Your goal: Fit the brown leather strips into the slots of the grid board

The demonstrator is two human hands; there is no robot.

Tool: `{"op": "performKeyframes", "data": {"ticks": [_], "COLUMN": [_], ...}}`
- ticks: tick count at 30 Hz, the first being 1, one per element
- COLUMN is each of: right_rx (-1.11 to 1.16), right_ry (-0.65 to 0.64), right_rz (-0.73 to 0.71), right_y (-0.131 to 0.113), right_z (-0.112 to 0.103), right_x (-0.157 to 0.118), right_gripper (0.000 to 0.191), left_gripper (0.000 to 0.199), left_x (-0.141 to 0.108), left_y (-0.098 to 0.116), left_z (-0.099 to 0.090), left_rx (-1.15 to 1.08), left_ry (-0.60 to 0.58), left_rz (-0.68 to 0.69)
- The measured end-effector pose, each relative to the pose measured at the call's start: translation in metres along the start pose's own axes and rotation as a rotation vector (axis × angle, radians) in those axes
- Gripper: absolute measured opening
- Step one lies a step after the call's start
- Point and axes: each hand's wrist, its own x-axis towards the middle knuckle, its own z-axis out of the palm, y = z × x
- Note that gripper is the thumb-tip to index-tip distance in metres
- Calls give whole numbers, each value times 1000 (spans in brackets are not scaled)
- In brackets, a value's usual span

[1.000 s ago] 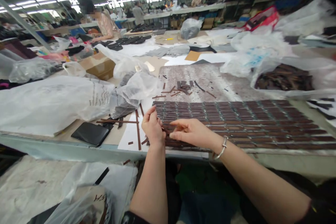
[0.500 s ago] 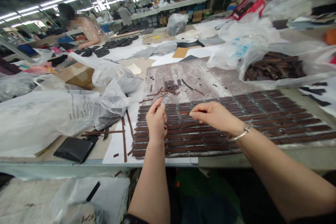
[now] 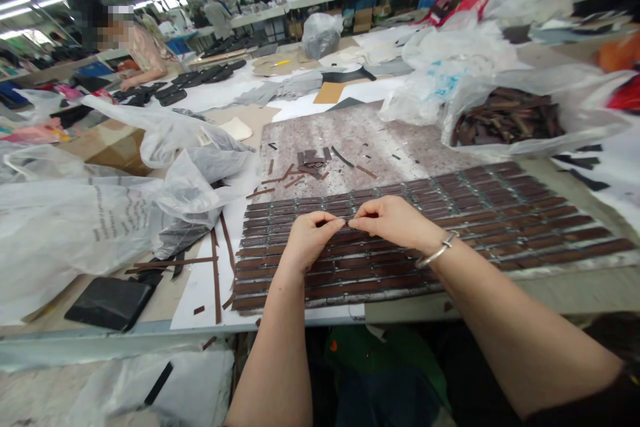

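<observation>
Rows of dark brown strips (image 3: 480,213) cover a board (image 3: 415,147) on the table. Over the left part of these rows, my left hand (image 3: 313,237) is closed in a pinch, its fingertips almost touching those of the other hand. What it pinches is too small to name. My right hand (image 3: 395,220), with a silver bangle at the wrist, pinches a small brown strip that is mostly hidden between the fingertips. A small pile of brown pieces (image 3: 313,159) and scattered strips lie on the board behind the hands.
A plastic bag of brown strips (image 3: 510,117) stands at the back right. White plastic bags (image 3: 95,213) and a black flat object (image 3: 110,302) lie on the left. Loose strips (image 3: 217,280) rest on white paper. A person (image 3: 145,47) leans over the table at the far left.
My left hand has moved down and turned toward my right hand, so their fingertips now meet closely. The view has shifted, with the table's objects appearing further left.
</observation>
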Motion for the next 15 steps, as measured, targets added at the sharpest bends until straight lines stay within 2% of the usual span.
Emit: {"op": "performKeyframes", "data": {"ticks": [7, 12, 15], "right_rx": [-133, -313, -385], "right_ry": [21, 45, 50], "right_rz": [81, 81, 101], "right_y": [2, 6, 6], "right_z": [7, 16, 21], "right_x": [10, 14, 15], "right_gripper": [24, 25, 26], "left_gripper": [29, 22, 20], "left_x": [2, 3, 3], "left_y": [-7, -3, -5], "left_z": [-1, 0, 2], "left_rx": [344, 586, 688], "left_ry": [127, 75, 93], "left_rz": [-18, -9, -2]}}
